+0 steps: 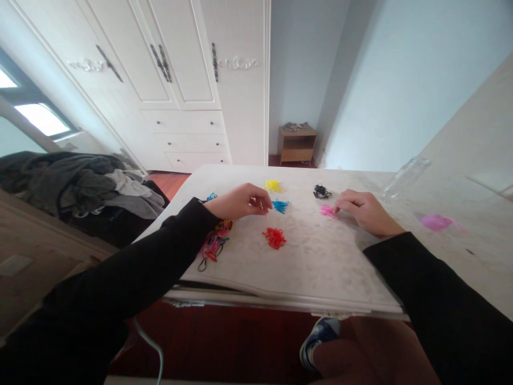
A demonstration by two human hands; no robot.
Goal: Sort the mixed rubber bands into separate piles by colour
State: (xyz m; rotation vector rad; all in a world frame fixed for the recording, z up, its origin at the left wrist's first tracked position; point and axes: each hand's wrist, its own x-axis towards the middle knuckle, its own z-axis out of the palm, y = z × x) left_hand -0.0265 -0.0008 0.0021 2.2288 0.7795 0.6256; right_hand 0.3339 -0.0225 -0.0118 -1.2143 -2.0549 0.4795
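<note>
Small coloured rubber bands lie in piles on the white tabletop point(316, 262). My left hand point(248, 201) is in a pinch above the table, between the blue rubber bands point(280, 206) and a mixed pile point(216, 240); a thin, faint rubber band shows at its fingertips. The fingers of my right hand point(360, 210) are pressed together at the edge of the pink rubber bands point(327, 211). Yellow rubber bands point(274, 185) and black rubber bands point(321, 191) lie farther back, red rubber bands point(274, 238) nearer me. My left forearm partly hides the mixed pile.
A clear glass bottle or cup point(406, 178) lies at the right, with a pink balloon-like thing point(436, 222) near it. Clothes point(80, 182) are heaped at the left. A white wardrobe point(192, 96) and a small wooden cabinet point(297, 145) stand beyond the table.
</note>
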